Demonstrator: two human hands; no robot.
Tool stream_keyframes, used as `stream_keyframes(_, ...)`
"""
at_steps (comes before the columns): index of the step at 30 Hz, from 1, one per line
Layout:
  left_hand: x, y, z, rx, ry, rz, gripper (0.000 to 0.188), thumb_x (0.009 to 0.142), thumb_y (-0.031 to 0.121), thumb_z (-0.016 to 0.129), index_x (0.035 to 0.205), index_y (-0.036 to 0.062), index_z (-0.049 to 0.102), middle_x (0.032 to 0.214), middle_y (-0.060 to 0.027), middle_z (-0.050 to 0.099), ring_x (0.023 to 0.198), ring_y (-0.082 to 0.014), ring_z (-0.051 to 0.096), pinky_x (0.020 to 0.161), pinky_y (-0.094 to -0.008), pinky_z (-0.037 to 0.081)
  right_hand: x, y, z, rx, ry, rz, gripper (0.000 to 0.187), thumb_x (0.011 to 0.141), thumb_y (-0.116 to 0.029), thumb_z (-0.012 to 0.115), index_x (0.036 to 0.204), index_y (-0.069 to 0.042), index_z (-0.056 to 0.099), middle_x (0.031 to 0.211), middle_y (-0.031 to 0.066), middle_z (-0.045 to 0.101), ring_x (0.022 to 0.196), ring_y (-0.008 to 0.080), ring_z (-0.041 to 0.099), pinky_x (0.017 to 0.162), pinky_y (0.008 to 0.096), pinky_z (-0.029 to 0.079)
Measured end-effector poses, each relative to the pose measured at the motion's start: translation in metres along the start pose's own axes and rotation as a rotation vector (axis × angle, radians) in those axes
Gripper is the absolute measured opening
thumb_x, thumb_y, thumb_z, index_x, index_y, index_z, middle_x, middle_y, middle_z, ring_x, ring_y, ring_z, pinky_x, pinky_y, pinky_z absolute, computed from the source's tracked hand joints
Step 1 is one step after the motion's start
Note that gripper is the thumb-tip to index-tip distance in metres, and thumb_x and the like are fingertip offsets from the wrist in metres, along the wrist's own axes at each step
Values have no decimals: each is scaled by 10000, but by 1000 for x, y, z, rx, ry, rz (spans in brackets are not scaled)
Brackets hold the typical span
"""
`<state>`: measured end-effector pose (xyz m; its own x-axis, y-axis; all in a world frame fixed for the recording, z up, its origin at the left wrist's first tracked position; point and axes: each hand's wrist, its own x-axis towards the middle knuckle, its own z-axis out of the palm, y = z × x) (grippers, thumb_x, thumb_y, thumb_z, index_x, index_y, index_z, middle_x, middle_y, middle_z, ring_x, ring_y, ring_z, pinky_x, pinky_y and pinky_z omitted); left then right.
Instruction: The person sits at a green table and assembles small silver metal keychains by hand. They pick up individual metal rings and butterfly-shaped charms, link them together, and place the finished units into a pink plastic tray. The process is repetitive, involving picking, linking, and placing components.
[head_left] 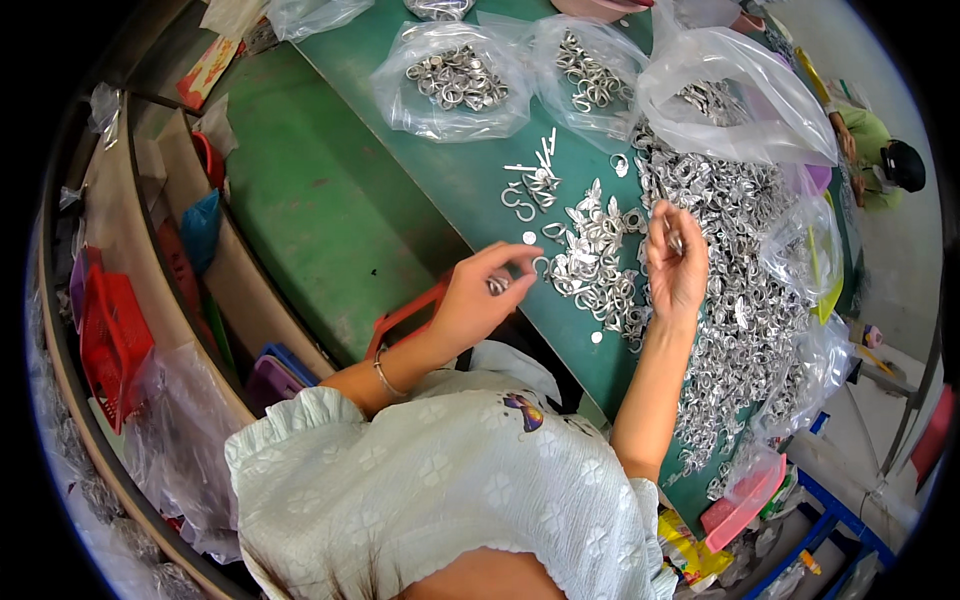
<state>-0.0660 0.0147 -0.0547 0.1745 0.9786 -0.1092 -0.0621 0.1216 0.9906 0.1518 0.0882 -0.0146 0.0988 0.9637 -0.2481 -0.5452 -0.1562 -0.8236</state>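
Observation:
My left hand (482,298) is at the near edge of the green table (420,190). Its fingers are curled over some small silvery rings (497,285) in the palm. By its fingertips is an open silvery ring (541,266); I cannot tell whether they touch it. My right hand (678,262) hovers palm up at the edge of the large heap of silvery rings (745,240), fingers bent around a small metal piece (674,241) whose shape is unclear. Between the hands lies a smaller group of leaf-shaped metal pieces and rings (592,255).
Clear plastic bags of rings (455,85) (590,75) stand at the far side. Thin metal bars (545,153) and hooks lie nearer. A pink tray (742,505) sits at the right edge, red baskets (112,335) at left. Another person (880,150) works at far right.

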Motion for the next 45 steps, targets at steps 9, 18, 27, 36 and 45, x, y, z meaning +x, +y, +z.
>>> stream_keyframes(9,47,4,19,780,17,246,255,723,116,679,938,32,571,922,-79,526,639,-256,561,580,-350,460,-14,16,-7,-1246,24,-148,199,762,-144,659,879,12,618,500,30,483,441,108,401,442,263,324)
stream_keyframes(18,50,10,9,-685,-170,-357,99,783,38,552,860,-23,556,849,-63,544,694,-101,503,420,-183,342,-14,16,-19,-925,-28,-95,150,816,-119,602,787,28,601,598,-15,527,496,66,393,461,225,311)
stream_keyframes(27,54,-4,24,-1334,-286,-660,376,800,98,445,1139,-63,458,808,-92,521,689,-146,504,550,-224,439,-34,18,9,-344,-165,147,164,866,-169,562,835,-9,573,582,-31,483,452,13,338,399,164,238)
stream_keyframes(36,51,10,16,-1246,-302,-576,335,858,209,442,1098,-3,539,989,-117,606,880,-214,594,740,-331,491,-46,27,37,-1141,-276,-377,110,746,-42,637,842,-9,596,651,97,590,528,129,541,495,246,411)
stream_keyframes(45,31,-5,-4,-1100,-137,-555,166,834,122,568,943,0,590,845,-106,609,907,-312,600,667,-314,560,7,42,49,-1589,-258,-521,223,713,-154,673,901,-58,600,660,102,575,569,290,559,524,362,426)
